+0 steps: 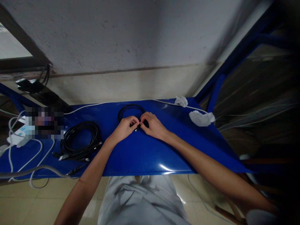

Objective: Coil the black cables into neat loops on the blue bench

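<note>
A small coiled black cable (129, 109) lies on the blue table (140, 150) near its far edge. My left hand (125, 126) and my right hand (152, 125) meet at the coil's near side, fingers pinched together on the cable where its ends cross. A small connector shows between the fingertips. Both forearms reach in from the near edge of the table.
A larger bundle of black cables (81, 140) lies to the left. White cables (28, 156) and a white power strip (17, 136) sit at the far left. Two crumpled white cloths (201, 118) lie at the right rear. A wall stands behind the table.
</note>
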A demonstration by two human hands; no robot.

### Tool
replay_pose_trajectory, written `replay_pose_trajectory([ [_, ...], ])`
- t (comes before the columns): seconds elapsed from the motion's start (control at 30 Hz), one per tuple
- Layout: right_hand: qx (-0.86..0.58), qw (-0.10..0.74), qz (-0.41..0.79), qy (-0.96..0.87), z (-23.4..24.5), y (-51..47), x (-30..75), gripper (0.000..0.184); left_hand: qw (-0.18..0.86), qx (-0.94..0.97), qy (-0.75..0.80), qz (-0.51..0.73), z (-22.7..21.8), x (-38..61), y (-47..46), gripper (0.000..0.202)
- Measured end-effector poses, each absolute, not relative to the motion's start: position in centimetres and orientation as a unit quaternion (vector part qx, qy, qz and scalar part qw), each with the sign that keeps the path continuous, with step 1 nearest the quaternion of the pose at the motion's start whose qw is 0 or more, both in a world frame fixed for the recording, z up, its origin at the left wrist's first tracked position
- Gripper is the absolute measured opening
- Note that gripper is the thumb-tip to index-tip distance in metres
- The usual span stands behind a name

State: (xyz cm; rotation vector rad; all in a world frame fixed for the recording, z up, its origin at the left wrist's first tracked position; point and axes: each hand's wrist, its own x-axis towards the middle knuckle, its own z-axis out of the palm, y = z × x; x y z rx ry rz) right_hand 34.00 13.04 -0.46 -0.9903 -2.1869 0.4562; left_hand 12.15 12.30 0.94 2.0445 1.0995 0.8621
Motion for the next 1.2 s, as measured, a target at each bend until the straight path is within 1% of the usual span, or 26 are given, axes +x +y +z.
replay_pose_trajectory([
  [0.13,-0.366,0.334,0.175,-0.851,-0.11,13.32,34.36,0.012,0.313,0.789,0.413,0.331,0.73,12.14,12.31,0.011],
  [0.3,-0.366,0.332,0.168,-0.853,-0.08,13.41,34.41,0.002,0.292,0.799,0.403,0.338,0.47,12.18,12.30,0.010],
  [0.43,-0.357,0.329,0.174,-0.857,-0.07,13.43,34.43,0.008,0.282,0.799,0.407,0.341,0.39,12.18,12.37,0.011],
  [0.63,-0.364,0.334,0.177,-0.851,-0.05,13.31,34.32,0.008,0.319,0.791,0.402,0.335,0.68,12.14,12.39,0.014],
  [0.97,-0.381,0.353,0.181,-0.835,-0.50,13.00,33.86,0.011,0.369,0.760,0.411,0.343,0.77,11.96,12.37,0.010],
  [1.2,-0.386,0.365,0.197,-0.824,-0.79,13.06,33.78,0.012,0.348,0.773,0.396,0.353,0.69,12.11,12.38,0.011],
])
